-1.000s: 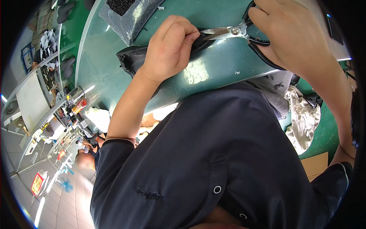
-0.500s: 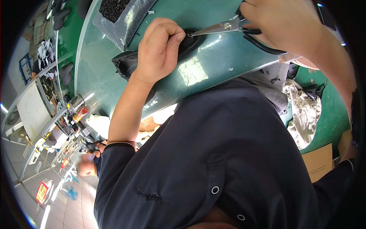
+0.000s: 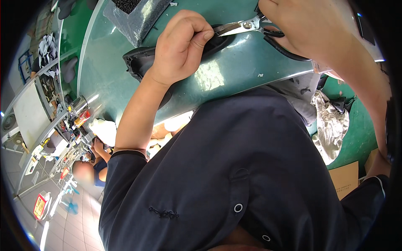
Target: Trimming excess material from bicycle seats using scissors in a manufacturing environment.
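Scissors (image 3: 248,25) with black loop handles are in my right hand (image 3: 303,27), its fingers wrapped round the handles. The blades point left, and their tips reach the thumb and forefinger of my left hand (image 3: 179,48). That hand is closed in a pinch at the edge of a dark, soft, leather-like piece (image 3: 140,60). The piece lies on the green tabletop (image 3: 251,62), partly covered by my left hand and forearm. What the blade tips touch is too small to make out.
Beyond my left hand stands a plastic-lined container (image 3: 133,23) of small black pieces. A silvery crumpled sheet (image 3: 331,129) and a cardboard box (image 3: 344,180) are below the table's right side. Another person (image 3: 100,167) is at the far left among cluttered benches.
My left hand has shifted slightly right along with the pinched edge. The scissor blades are turned a little and their tips sit closer to my fingers.
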Available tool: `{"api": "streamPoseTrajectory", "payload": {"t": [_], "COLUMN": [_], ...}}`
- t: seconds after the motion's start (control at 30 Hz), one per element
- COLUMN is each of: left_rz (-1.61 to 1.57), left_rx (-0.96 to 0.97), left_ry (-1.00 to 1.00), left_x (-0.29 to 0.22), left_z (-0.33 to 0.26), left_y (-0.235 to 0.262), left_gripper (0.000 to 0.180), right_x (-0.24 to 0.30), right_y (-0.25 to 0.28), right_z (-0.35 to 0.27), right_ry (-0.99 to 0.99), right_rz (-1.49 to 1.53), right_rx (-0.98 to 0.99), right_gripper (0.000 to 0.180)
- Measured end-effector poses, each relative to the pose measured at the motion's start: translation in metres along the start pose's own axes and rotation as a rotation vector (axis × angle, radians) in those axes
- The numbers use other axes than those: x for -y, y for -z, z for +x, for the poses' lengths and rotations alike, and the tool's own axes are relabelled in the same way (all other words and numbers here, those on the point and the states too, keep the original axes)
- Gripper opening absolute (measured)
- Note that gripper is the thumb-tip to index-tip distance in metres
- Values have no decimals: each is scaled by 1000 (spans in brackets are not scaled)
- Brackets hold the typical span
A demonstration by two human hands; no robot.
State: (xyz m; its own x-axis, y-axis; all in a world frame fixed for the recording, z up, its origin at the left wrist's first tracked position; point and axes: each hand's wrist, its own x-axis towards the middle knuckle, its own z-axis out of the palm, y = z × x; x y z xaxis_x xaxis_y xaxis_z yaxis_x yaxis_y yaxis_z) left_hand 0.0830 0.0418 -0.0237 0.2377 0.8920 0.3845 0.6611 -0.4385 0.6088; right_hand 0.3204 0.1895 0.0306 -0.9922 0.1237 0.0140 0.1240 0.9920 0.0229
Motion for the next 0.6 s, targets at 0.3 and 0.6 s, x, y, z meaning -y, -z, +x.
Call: {"api": "streamPoseTrajectory", "payload": {"t": [0.3,0.6], "left_rz": [-158,-302], "left_rx": [-80,-6], "left_ry": [93,260], "left_x": [6,-4], "left_z": [-7,-5], "left_y": [1,14], "left_gripper": [9,13], "right_x": [-7,-2], "right_y": [-4,-9], "right_z": [-2,14], "right_ry": [36,94], "right_rz": [-8,-55], "right_rx": [-32,-131], "right_gripper": [25,27]}}
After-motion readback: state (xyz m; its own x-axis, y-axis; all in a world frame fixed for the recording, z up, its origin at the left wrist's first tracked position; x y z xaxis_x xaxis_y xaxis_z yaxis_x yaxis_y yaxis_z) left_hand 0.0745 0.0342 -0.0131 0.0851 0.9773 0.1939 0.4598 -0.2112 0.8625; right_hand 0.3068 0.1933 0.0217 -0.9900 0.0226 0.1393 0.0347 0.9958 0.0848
